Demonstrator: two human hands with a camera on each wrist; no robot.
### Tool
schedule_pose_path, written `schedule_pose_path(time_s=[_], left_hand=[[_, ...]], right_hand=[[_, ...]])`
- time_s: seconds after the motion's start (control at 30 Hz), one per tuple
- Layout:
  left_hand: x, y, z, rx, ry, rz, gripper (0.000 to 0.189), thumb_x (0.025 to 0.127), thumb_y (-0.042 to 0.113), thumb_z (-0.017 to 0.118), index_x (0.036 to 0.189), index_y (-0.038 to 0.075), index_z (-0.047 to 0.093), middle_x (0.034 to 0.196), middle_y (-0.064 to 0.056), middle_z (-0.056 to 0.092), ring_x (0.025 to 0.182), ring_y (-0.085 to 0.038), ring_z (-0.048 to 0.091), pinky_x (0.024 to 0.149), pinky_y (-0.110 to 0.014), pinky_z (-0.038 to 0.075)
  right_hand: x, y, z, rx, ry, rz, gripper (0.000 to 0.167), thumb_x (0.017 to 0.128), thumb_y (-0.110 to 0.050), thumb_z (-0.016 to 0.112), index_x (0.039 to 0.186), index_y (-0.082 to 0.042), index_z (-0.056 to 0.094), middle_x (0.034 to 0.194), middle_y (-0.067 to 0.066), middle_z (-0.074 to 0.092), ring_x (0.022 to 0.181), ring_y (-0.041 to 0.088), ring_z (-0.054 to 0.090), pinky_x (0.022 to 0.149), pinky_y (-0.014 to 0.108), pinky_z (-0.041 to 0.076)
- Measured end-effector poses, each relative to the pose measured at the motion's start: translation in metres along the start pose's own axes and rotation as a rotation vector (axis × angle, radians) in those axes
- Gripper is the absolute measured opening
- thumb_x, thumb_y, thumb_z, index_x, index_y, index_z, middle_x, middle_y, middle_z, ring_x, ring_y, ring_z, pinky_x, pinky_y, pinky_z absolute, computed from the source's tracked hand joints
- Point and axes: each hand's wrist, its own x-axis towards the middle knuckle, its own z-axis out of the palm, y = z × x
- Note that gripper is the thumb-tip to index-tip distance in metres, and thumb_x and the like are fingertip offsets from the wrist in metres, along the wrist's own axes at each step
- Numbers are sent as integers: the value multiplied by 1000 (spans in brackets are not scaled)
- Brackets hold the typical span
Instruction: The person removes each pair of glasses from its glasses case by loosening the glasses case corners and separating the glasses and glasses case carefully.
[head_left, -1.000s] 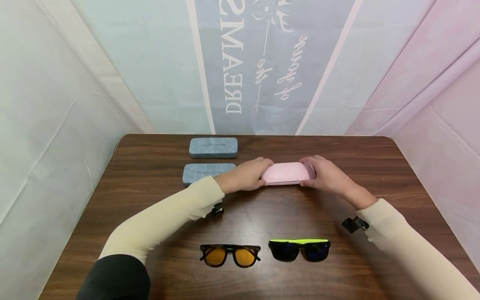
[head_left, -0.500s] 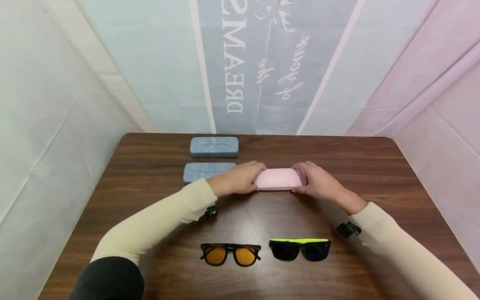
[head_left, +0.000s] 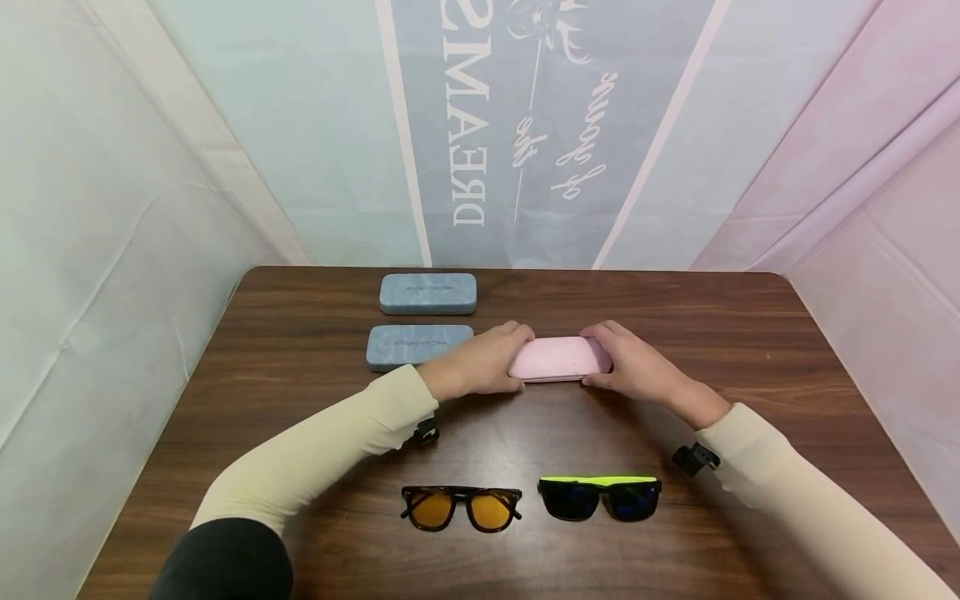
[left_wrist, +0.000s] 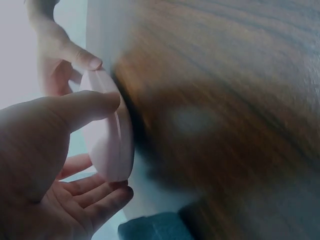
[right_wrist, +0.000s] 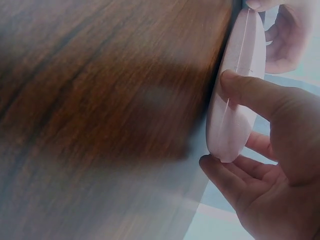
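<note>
A pink glasses case point(head_left: 558, 359), lid closed, lies between my two hands on the brown table. My left hand point(head_left: 483, 360) grips its left end, and my right hand point(head_left: 633, 362) grips the right end. In the left wrist view the left thumb point(left_wrist: 95, 107) presses on the near side of the pink case point(left_wrist: 107, 140), with the other fingers curled around its end. The right wrist view has the right thumb point(right_wrist: 250, 90) lying across the seam of the pink case point(right_wrist: 232, 120), fingers bent round the end.
Two blue glasses cases, one at the back point(head_left: 427, 294) and one nearer point(head_left: 418, 346), lie left of the pink case. In front are sunglasses with orange lenses point(head_left: 461, 508) and dark ones with a lime-green top point(head_left: 600, 498). Fabric walls surround the table point(head_left: 300, 333).
Both hands have brought the pink case a little to the left and nearer to me. Over the last half second it has barely moved.
</note>
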Motion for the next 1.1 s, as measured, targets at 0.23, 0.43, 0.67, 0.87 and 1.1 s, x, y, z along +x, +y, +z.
schedule_pose_path(time_s=[0.23,0.43,0.67,0.87,1.1], left_hand=[[7,2,7,67,20,5,70,88,28,81,145,7,47,135,-10,55,124,-22,53,102,-34,46],[9,4,9,92,15,-17,68,87,29,80,144,9,50,129,-7,56,119,-20,54,95,-34,51],[12,7,10,115,4,-40,66,84,27,81,141,7,52,125,-6,55,115,-19,53,90,-33,52],[17,7,10,109,9,-66,66,79,25,86,135,6,56,122,-7,54,114,-20,52,92,-34,52],[20,7,6,48,-8,-84,68,78,23,88,135,4,58,120,-8,54,114,-22,51,97,-33,49]], right_hand=[[2,0,-2,-6,-24,-56,72,81,-17,88,141,1,53,132,20,58,120,34,56,94,53,49],[3,-1,-4,-41,-33,-107,74,78,-16,91,140,1,54,131,19,61,118,34,57,92,52,51],[6,-3,-7,-87,-48,-101,68,77,-18,91,134,0,58,124,17,65,110,32,62,88,51,52],[14,-3,-12,-112,-72,-115,67,72,-25,94,126,0,64,118,15,69,103,28,66,85,48,53],[23,4,-18,-85,-121,-127,62,72,-30,94,124,-6,69,115,7,72,96,20,65,81,43,53]])
